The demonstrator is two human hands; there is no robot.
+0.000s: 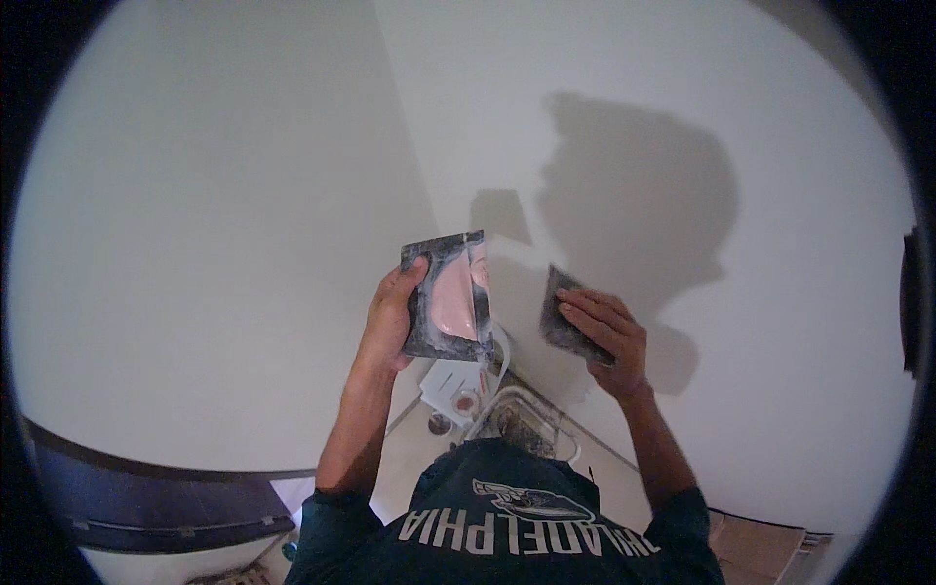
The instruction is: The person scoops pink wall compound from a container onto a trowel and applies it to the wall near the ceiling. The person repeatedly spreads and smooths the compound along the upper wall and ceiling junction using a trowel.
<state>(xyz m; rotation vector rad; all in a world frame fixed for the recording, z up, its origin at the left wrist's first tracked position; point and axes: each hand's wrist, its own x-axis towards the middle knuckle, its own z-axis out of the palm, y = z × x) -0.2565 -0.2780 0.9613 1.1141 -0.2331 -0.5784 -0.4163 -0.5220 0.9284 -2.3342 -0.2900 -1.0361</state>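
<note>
My left hand (392, 314) grips a flat, dark rectangular spreader (421, 339) by its left edge, thumb across the near face. A smooth mound of pink paste (452, 300) lies on that face, with whitish smears around it and more pink by the right edge. My right hand (616, 341) is closed on a second dark, flat spreader (556, 317), its fingers lying over the face. This one is tilted and stands apart from the first, close to the pale wall (799, 253). Whether it touches the wall, I cannot tell.
Two pale walls meet at a corner (405, 107). Below my hands are a white slotted plastic stool (441, 378) with a small round container (467, 401) and a white tubular frame (570, 429). Dark furniture (156, 502) stands lower left, a brown cardboard box (756, 546) lower right.
</note>
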